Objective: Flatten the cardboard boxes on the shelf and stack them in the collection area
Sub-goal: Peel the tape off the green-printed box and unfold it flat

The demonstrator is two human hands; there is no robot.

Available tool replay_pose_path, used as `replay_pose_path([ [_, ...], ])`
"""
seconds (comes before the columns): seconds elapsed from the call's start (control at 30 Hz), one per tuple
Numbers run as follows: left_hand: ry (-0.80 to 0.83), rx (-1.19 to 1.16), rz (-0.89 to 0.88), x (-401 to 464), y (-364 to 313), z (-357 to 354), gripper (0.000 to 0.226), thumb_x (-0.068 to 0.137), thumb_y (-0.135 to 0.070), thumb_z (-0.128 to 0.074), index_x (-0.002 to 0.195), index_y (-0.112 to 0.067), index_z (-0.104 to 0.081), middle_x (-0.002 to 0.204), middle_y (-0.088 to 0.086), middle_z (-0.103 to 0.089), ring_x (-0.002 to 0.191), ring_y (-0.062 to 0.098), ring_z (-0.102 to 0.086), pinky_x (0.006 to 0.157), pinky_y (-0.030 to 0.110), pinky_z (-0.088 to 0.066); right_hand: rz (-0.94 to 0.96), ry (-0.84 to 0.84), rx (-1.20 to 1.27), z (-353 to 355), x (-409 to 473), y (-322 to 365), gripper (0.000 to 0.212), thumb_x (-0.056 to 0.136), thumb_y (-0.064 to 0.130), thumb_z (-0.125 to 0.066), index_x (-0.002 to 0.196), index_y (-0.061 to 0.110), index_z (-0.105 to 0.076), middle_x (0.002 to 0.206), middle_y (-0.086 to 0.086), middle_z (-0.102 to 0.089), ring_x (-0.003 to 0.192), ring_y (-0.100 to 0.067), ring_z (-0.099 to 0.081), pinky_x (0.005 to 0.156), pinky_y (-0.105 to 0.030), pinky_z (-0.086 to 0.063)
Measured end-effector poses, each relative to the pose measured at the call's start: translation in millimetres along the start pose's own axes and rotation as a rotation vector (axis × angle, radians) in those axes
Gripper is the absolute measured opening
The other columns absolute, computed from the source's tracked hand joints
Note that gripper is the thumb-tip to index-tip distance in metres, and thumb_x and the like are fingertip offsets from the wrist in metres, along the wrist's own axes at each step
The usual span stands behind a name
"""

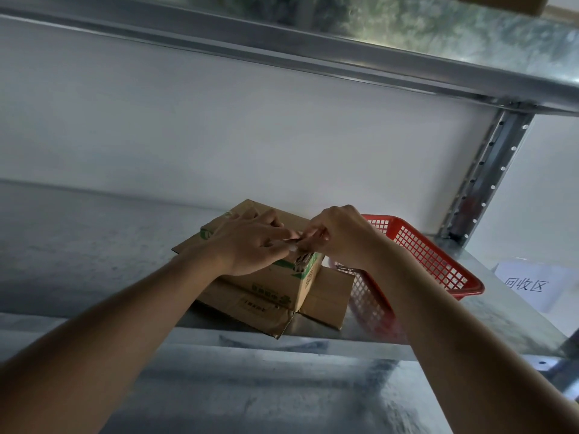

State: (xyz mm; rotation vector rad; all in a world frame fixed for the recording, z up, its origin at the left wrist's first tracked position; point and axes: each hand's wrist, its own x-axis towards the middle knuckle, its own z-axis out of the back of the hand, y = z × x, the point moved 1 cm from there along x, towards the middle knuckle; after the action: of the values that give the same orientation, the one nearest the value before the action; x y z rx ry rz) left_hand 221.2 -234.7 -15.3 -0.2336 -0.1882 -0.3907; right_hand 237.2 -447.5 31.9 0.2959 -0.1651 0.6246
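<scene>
While gripped, box (275, 283) corner-on, rightward.

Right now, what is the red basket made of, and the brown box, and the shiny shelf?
The red basket looks like glossy moulded plastic, with an even grid of holes. The brown box seems to be matte corrugated cardboard, with creased flaps and printed green marks. The shelf is probably galvanised steel, going by its grey, mottled sheen.

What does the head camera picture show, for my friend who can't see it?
Two hands, the left hand and the right hand, pick at tape on top of a cardboard box on a metal shelf. A red basket sits just right of the box.
</scene>
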Motion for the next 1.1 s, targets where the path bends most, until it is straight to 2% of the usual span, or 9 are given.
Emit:
replay_pose_path([
  [0.1,-0.013,0.020,-0.006,0,0,-2,0.068,0.084,-0.075,-0.014,0.138,-0.055,-0.050,0.120,-0.023,-0.041,0.114,0.010,-0.038,0.091,0.040,-0.027,-0.020,0.010,-0.035,-1,5,4,0.020,0.094,0.036,-0.074,0.106,0.020,-0.080,0.096,0.003,-0.076,0.081,-0.012,-0.070,0.073,-0.033,-0.061],
  [0.2,-0.016,0.051,-0.007,0,1,-2,0.073,0.083,-0.072,-0.013,0.145,-0.050,-0.046,0.119,-0.018,-0.042,0.113,0.011,-0.038,0.091,0.040,-0.027,-0.002,0.020,-0.154,1,6,8,0.016,0.101,0.027,-0.065,0.109,0.019,-0.077,0.097,-0.001,-0.074,0.065,-0.012,-0.063,0.063,-0.033,-0.061],
  [0.33,0.000,0.050,-0.006,0,0,-1,0.079,0.082,-0.072,-0.013,0.151,-0.046,-0.042,0.122,-0.018,-0.040,0.113,0.008,-0.034,0.092,0.039,-0.025,0.057,-0.005,-0.362,-2,3,14,0.016,0.102,0.027,-0.064,0.112,0.016,-0.071,0.093,-0.003,-0.069,0.074,-0.016,-0.067,0.067,-0.031,-0.061],
  [0.47,0.000,0.048,-0.005,-1,0,-1,0.073,0.087,-0.069,-0.017,0.151,-0.045,-0.042,0.124,-0.018,-0.042,0.116,0.010,-0.037,0.091,0.039,-0.027,0.111,-0.019,-0.465,-6,7,16,0.010,0.101,0.022,-0.063,0.106,0.016,-0.069,0.088,0.000,-0.069,0.073,-0.016,-0.065,0.055,-0.022,-0.049],
  [0.6,0.010,0.092,-0.035,-3,1,-1,0.067,0.092,-0.065,-0.016,0.151,-0.046,-0.041,0.123,-0.015,-0.043,0.117,0.013,-0.039,0.094,0.041,-0.028,0.081,-0.050,-0.393,-8,11,8,0.007,0.101,0.013,-0.058,0.102,0.020,-0.056,0.088,0.003,-0.065,0.078,-0.019,-0.065,0.067,-0.037,-0.057],
  [0.7,0.002,0.091,-0.048,-3,2,0,0.065,0.095,-0.062,-0.018,0.151,-0.041,-0.044,0.121,-0.014,-0.042,0.117,0.014,-0.040,0.092,0.041,-0.027,0.008,-0.052,-0.301,-12,14,4,0.010,0.101,0.010,-0.057,0.108,0.018,-0.058,0.095,-0.002,-0.069,0.084,-0.022,-0.066,0.074,-0.044,-0.059],
  [0.8,0.021,0.078,-0.056,0,5,0,0.057,0.102,-0.063,-0.024,0.153,-0.043,-0.042,0.119,-0.018,-0.040,0.122,0.014,-0.039,0.095,0.041,-0.027,0.034,-0.069,-0.293,-20,11,3,0.010,0.102,0.015,-0.058,0.109,0.018,-0.052,0.100,-0.002,-0.069,0.083,-0.019,-0.064,0.068,-0.039,-0.057],
  [0.93,0.077,0.000,-0.010,6,7,0,0.058,0.100,-0.069,-0.026,0.152,-0.049,-0.042,0.128,-0.021,-0.041,0.131,0.012,-0.033,0.105,0.043,-0.025,0.174,-0.134,-0.402,-25,4,4,0.014,0.101,0.017,-0.060,0.112,0.019,-0.051,0.094,0.000,-0.065,0.073,-0.014,-0.054,0.052,-0.025,-0.036],
  [1.1,0.092,0.036,-0.020,8,7,-1,0.075,0.084,-0.081,-0.010,0.141,-0.052,-0.050,0.127,-0.019,-0.043,0.129,0.014,-0.036,0.097,0.041,-0.023,0.202,-0.154,-0.386,-26,1,8,0.017,0.100,0.018,-0.060,0.117,0.018,-0.055,0.094,-0.002,-0.062,0.075,-0.014,-0.049,0.057,-0.025,-0.033],
])
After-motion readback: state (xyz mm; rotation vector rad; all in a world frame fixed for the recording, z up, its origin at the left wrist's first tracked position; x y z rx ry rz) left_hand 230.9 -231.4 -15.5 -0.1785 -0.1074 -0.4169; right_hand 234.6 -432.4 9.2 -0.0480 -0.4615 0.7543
